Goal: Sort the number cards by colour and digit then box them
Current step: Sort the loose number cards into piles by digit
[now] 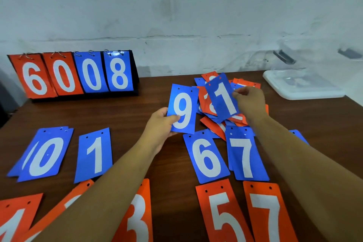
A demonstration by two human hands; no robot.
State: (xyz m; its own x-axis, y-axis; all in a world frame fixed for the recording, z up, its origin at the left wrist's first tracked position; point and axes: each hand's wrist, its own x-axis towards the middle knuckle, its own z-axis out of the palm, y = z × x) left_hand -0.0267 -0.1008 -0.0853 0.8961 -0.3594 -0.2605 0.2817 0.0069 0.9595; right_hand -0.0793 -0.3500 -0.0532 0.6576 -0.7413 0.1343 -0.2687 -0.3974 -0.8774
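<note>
a blue "9" card is pinched at its near-left corner by the left hand, held clear of the dark wooden table. a blue "1" card is gripped by the right hand above the unsorted far-right heap of red and blue cards, probably bound for the near-left blue "1" pile.

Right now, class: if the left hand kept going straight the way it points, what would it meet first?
Probably the unsorted card pile, just beyond the blue 9 card the left hand holds; depth is unclear.

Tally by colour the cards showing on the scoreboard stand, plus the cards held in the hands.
Orange on the stand: 2 (orange 6, orange 0)
Blue on the stand: 2 (blue 0, blue 8)
Blue held: 2 (blue 9 in left hand, blue 1 in right hand)
Total: 6
</note>
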